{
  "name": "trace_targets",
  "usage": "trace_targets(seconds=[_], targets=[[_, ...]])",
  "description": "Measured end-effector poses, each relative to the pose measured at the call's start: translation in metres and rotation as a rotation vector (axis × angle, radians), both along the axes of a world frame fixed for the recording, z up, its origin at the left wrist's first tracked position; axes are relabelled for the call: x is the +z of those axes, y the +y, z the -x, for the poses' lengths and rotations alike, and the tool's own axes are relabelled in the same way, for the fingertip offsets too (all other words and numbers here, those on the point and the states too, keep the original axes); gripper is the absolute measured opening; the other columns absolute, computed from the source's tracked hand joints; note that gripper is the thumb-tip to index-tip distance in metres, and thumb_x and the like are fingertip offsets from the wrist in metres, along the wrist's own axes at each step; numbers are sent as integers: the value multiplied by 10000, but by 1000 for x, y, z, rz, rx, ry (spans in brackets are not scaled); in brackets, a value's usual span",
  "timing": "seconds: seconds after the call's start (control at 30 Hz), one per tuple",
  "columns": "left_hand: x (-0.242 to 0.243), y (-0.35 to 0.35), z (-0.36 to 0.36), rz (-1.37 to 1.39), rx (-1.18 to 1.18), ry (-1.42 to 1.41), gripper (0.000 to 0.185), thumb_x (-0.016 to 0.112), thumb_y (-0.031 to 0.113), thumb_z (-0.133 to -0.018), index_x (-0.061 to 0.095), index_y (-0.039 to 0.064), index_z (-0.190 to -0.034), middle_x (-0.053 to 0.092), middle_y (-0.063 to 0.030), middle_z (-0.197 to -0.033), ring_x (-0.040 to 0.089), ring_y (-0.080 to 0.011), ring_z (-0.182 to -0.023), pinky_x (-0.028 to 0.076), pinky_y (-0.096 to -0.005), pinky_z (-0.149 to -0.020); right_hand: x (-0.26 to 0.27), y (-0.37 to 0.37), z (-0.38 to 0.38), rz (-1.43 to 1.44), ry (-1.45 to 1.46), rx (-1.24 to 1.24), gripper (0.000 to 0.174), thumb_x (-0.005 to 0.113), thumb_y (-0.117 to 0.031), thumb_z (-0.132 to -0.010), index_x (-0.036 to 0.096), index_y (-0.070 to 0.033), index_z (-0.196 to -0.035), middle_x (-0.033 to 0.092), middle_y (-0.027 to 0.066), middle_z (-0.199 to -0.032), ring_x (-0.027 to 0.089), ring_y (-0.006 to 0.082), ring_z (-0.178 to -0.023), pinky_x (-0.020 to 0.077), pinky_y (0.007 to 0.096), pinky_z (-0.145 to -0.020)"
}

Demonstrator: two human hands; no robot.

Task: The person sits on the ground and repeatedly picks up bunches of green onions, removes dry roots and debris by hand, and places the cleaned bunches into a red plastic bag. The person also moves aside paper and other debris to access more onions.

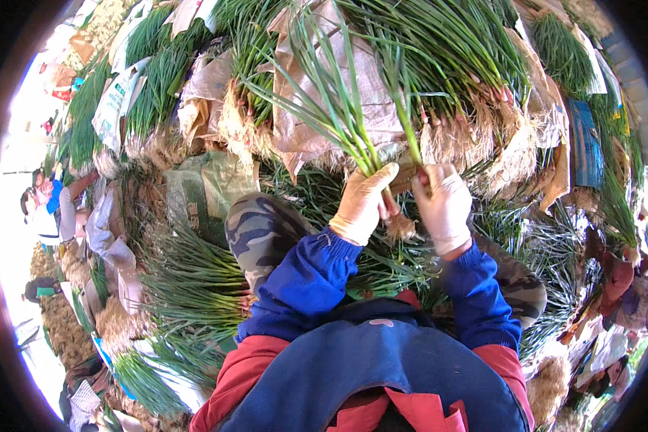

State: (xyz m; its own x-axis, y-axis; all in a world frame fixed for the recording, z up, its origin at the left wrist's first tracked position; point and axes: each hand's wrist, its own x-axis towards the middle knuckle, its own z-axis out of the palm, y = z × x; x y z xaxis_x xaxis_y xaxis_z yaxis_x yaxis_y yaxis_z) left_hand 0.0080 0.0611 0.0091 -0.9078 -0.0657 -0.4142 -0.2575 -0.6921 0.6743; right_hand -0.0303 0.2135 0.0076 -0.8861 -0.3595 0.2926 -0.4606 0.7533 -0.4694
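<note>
Both of my hands wear thin pale gloves. My left hand (363, 204) is closed around a small bunch of green onions (362, 143), its leaves fanning up and left and its rooted bulbs showing below the fingers. My right hand (441, 208) grips another green onion stalk (406, 127) near its reddish base, just right of the bunch. The two hands are close together above loose green leaves. Ahead lies a large pile of green onions (453, 65) with long pale roots, beside a tan woven sack (329, 92).
A trimmed-looking heap of green onions (200, 281) lies by my left knee. A greenish woven sack (216, 183) is at the front left. More bundles and sacks surround me. People (46, 202) sit at the far left, and another person (621, 286) is at the right.
</note>
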Motion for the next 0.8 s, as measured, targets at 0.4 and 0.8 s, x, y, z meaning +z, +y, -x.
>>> trace_targets(seconds=[0.4, 0.8], targets=[[-21, 13, -24, 115, 30, -49, 139, 591, 197, -943, 609, 60, -926, 642, -56, -729, 614, -148, -565, 465, -247, -428, -15, 2, 20, 808, -1091, 128, 345, 637, -250, -924, 626, -4, -1166, 673, 31, -945, 594, 108, -797, 481, 241, -717], [-31, 16, -20, 11, 114, -118, 142, 556, 157, -955, 608, 50, -1034, 652, -48, -759, 584, -117, -510, 481, -237, -403, -40, -21, -1, 1764, -986, -6, 210, 574, -229, -975, 582, -19, -986, 493, -7, -715, 468, 112, -649, 464, 288, -704]])
